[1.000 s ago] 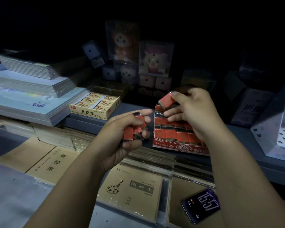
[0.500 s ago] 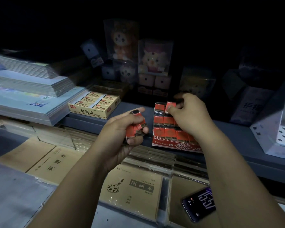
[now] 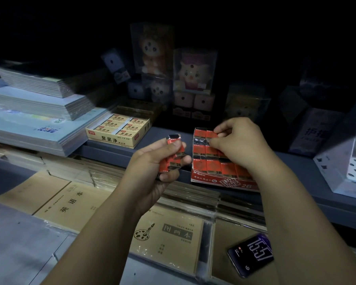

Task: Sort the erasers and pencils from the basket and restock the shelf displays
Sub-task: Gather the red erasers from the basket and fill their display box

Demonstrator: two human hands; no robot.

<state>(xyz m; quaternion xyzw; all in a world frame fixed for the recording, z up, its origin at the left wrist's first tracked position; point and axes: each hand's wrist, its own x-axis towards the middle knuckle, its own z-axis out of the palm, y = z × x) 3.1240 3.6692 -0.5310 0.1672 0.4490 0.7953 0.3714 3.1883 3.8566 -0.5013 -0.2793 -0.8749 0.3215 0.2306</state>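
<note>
A red display box (image 3: 224, 181) marked 2B sits on the dark shelf and holds rows of red-sleeved erasers. My right hand (image 3: 237, 141) reaches over its far rows and pinches a red eraser (image 3: 211, 134) down into the back row. My left hand (image 3: 162, 161) hovers just left of the box, gripping a small bunch of red erasers (image 3: 174, 154) with black ends showing. A yellow box of cream erasers (image 3: 118, 130) stands further left on the same shelf. No basket or pencils are in view.
Stacks of notebooks (image 3: 39, 112) lie at left. Boxed plush toys (image 3: 190, 73) stand at the shelf's back. Brown exercise books (image 3: 164, 237) fill the lower tier, with a phone (image 3: 252, 255) lying on them. A white perforated holder (image 3: 345, 161) stands at right.
My right hand carried one red eraser from above the display box down into its back row. My left hand stayed beside the box with its bunch of erasers.
</note>
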